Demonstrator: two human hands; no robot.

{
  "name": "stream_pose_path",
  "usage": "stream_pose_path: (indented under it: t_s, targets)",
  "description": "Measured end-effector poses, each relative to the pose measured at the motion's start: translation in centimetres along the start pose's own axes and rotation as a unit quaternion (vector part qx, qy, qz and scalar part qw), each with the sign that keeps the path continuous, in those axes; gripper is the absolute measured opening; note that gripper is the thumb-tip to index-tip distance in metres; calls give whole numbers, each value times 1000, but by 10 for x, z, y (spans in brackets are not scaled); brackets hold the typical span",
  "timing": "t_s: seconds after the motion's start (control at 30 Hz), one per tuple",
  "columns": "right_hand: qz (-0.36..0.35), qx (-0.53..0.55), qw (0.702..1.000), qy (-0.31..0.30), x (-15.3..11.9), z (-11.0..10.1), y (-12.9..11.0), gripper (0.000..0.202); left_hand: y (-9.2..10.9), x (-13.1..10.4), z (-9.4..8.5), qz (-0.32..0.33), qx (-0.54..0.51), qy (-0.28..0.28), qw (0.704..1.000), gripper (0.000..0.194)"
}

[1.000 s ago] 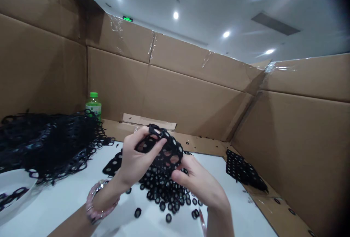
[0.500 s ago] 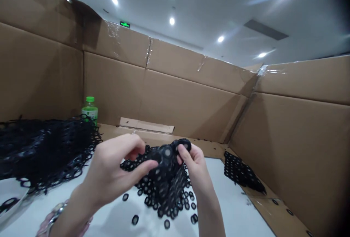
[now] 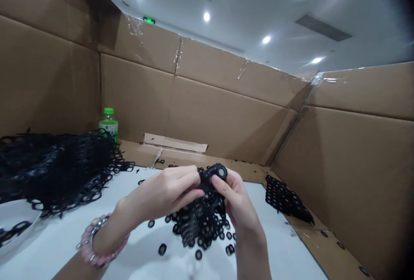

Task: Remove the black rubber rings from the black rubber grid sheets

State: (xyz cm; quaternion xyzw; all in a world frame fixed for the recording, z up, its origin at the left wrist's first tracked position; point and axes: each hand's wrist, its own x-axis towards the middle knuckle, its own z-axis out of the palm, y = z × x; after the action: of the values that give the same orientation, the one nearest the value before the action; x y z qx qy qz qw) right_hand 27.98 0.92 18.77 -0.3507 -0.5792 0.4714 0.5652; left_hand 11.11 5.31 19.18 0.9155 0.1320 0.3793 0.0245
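My right hand (image 3: 238, 198) pinches a black piece (image 3: 220, 170) with pale round spots between thumb and fingers. It looks like part of a flexible sheet of ring-shaped parts. From the left, my left hand (image 3: 174, 187), with a pink bead bracelet at the wrist, closes its thumb and fingertips on the same sheet. Under both hands lies a heap of small black rings (image 3: 205, 228) with pale centres. Where the sheet ends and the heap begins is hard to make out. Single rings (image 3: 162, 249) lie loose on the white board (image 3: 139, 250).
At left is a tangled pile of black cut-out strips (image 3: 61, 163), with a white bowl (image 3: 22, 204) holding black scraps before it. A green-capped bottle (image 3: 109, 125) stands behind. A spotted black sheet (image 3: 287, 200) lies at right. Cardboard walls (image 3: 223, 120) surround the board.
My left hand has moved right and closed from an open grasp onto the black sheet. My right hand keeps its pinch. The view has shifted slightly.
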Motion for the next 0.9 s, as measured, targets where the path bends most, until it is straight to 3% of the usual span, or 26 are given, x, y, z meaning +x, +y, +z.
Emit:
stream_pose_path:
  t_s: [0.07,0.13,0.2,0.27,0.3,0.37,0.43,0.5,0.6,0.67,0.77,0.83,0.9]
  targets:
    - [8,0,999,44,-1,-11,-4,18,-7,-1,2,8,17,20,1000,20]
    - [-11,14,988,152,-5,-31,-13,19,-15,-5,-3,-25,16,73,997,24]
    - [-61,46,953,293,-11,-54,-23,19,-25,-8,-13,-91,7,135,987,28]
    - [-83,51,926,365,-16,-72,-29,18,-36,-9,-18,-146,3,134,980,31]
    - [-77,45,924,371,-17,-77,-30,18,-42,-8,-16,-159,1,99,982,32]
    - [-51,30,940,337,-16,-79,-27,20,-59,-5,2,-165,-10,-24,986,33]
    - [-29,19,963,266,-12,-74,-21,21,-79,-5,33,-171,-24,-163,971,35]
    - [-16,17,978,209,-9,-65,-14,22,-99,-9,68,-218,0,-262,940,33]
    - [2,41,974,221,-13,-53,-12,26,-121,-18,102,-256,19,-286,923,25]
    - [11,73,962,262,-22,-46,-15,28,-126,-19,103,-278,30,-275,920,25]
    - [47,95,950,296,-41,-32,-21,23,-108,-11,74,-295,45,-235,925,32]
    - [80,83,943,313,-59,-21,-21,19,-74,-4,44,-276,34,-188,942,37]
    - [90,60,938,328,-81,-7,-17,16,-23,-3,17,-220,-28,-69,973,39]
